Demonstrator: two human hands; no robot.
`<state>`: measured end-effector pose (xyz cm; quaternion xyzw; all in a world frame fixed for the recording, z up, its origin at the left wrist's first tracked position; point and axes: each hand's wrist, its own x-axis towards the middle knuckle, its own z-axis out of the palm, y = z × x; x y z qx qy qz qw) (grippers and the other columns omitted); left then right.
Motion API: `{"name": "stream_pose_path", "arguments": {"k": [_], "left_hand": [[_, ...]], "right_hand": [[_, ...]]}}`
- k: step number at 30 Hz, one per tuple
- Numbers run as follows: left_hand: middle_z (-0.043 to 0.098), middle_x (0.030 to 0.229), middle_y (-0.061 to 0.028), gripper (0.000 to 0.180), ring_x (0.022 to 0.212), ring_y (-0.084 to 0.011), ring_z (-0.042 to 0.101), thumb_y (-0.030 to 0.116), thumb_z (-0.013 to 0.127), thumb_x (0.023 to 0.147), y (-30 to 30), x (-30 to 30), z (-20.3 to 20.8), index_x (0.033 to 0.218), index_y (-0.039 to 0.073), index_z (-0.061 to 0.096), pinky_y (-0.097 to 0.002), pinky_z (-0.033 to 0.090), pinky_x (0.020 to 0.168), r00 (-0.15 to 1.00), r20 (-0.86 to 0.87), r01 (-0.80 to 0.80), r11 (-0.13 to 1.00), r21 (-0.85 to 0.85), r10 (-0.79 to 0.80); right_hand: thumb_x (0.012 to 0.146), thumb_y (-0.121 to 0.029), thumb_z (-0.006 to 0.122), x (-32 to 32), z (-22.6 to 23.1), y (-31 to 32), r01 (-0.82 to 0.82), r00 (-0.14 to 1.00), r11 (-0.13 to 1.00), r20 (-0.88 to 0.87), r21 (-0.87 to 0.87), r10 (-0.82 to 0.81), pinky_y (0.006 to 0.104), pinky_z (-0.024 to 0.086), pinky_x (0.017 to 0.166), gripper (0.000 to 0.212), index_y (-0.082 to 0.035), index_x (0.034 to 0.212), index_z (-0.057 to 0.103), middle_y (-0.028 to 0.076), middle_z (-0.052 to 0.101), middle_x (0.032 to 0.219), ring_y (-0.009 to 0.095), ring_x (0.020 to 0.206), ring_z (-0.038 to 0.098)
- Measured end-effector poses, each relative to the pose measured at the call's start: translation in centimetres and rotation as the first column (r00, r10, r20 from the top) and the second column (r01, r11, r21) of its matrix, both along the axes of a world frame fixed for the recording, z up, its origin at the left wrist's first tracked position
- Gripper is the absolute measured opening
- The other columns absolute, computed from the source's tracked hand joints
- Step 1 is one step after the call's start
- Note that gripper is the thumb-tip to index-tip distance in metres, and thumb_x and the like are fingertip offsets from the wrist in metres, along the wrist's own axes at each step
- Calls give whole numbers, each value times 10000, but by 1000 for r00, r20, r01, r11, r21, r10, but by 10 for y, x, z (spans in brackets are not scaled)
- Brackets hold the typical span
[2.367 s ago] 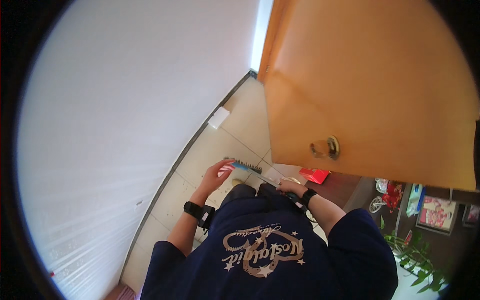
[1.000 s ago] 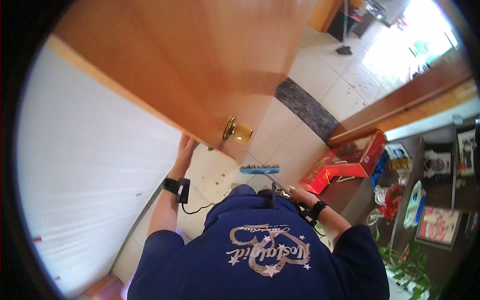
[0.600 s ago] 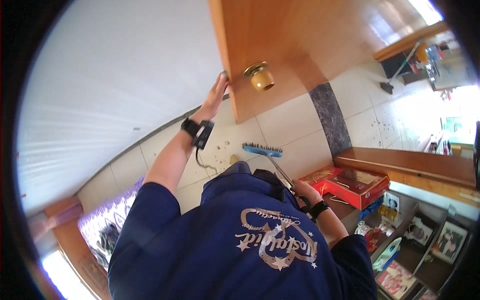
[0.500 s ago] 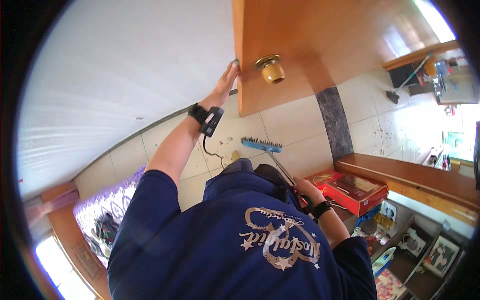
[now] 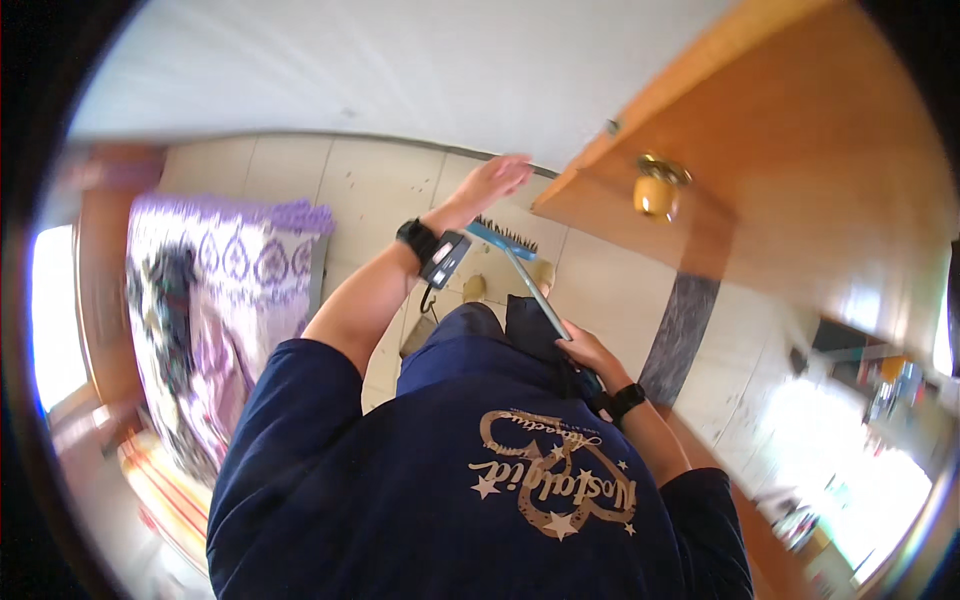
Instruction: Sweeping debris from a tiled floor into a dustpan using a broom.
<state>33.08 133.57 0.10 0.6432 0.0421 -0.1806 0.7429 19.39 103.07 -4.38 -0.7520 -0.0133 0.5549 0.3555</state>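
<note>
My right hand point(image 5: 588, 348) is closed around the pale handle of a blue broom point(image 5: 508, 243). The broom's head, with dark bristles, is low over the tiled floor in front of my feet; I cannot tell whether it touches. My left hand point(image 5: 495, 182) reaches forward with its fingers stretched out, slightly blurred, holding nothing. It hangs left of the wooden door point(image 5: 760, 130), apart from its edge. A round brass-coloured knob point(image 5: 657, 188) sits on the door. Below my left wrist, partly hidden by my body, a greyish flat piece point(image 5: 415, 336) shows near the floor.
A white wall point(image 5: 330, 70) runs along the far side. Dark bits dot the tiles point(image 5: 375, 190). At left stands a bed point(image 5: 235, 225) with a purple-patterned cover and dark cloth on it. A dark stone threshold point(image 5: 680, 335) crosses the doorway at right.
My left hand has come off the door's edge. The view has turned left, so the door sits farther right and more of the bed shows. My right hand keeps the broom.
</note>
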Motion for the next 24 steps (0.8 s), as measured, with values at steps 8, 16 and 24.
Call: {"name": "stream_pose_path", "arguments": {"k": [8,16,24], "left_hand": [[579,975,-64,328,899,-128,544,224,489,859,64,-271,-41,1132,43,492,-243,418,790,525,-294,-682,601,417,799],[583,956,-101,245,921,-201,536,178,554,775,-18,-475,-59,997,78,580,-299,427,779,155,42,-520,46,853,987],[472,1117,-140,447,1099,-299,389,252,619,693,-67,-552,-105,1110,134,508,-399,346,913,168,29,-54,-20,998,985]], "right_hand": [[815,-102,471,116,-46,52,-140,975,988,-167,68,149,267,401,374,549,-166,1312,248,35,470,579,119,442,458],[864,-135,428,186,-111,160,-293,915,956,-300,-33,270,225,388,389,516,-168,1307,168,16,402,610,90,466,427],[660,-3,536,94,-218,115,-723,690,679,-147,-126,708,446,440,504,364,30,1021,573,348,352,1198,343,600,546]]}}
